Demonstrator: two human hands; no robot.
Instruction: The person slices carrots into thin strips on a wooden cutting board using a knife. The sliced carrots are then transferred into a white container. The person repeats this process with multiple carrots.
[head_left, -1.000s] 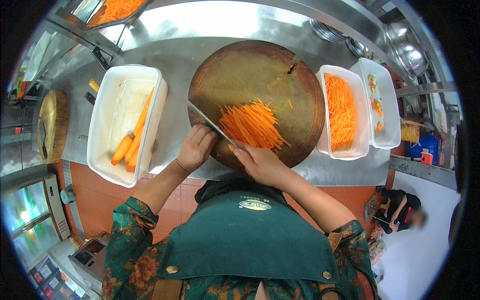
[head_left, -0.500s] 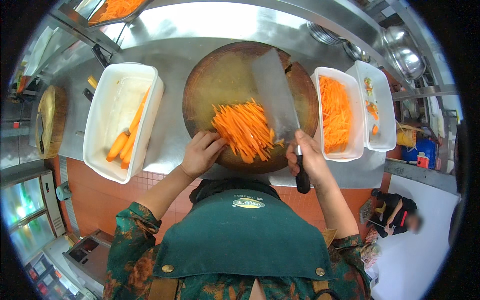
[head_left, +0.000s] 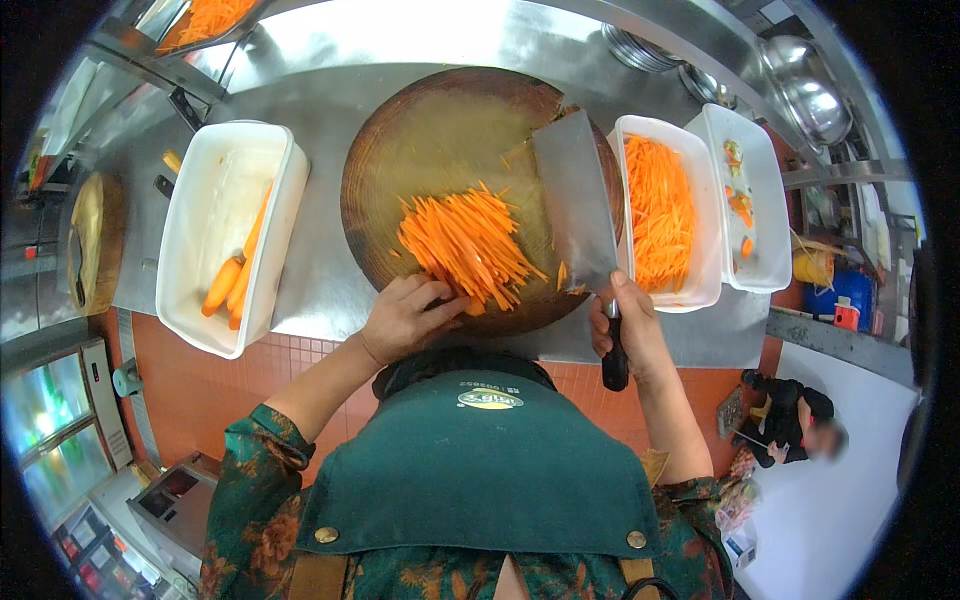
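A pile of carrot strips [head_left: 465, 240] lies on the round wooden chopping board [head_left: 440, 120]. My left hand [head_left: 410, 318] is at the pile's near edge, its fingers bent together with the tips against the carrot strips there. In my right hand [head_left: 635, 325] is the black handle of a cleaver [head_left: 578, 195]. The wide blade points away from me over the right side of the board, apart from the pile. A few loose bits of carrot lie beside the blade's near end.
On the left stands a white tub [head_left: 180, 300] with whole peeled carrots [head_left: 228, 282]. A white tub of carrot shreds [head_left: 660, 215] is close to the board's right edge, beside another tub [head_left: 768, 250] holding scraps. Metal bowls [head_left: 805, 90] sit at the far right. A person [head_left: 790, 420] is farther off.
The cleaver and my right hand have moved right, farther from the pile. My left hand has shifted along the pile's near edge. The whole view has shifted slightly.
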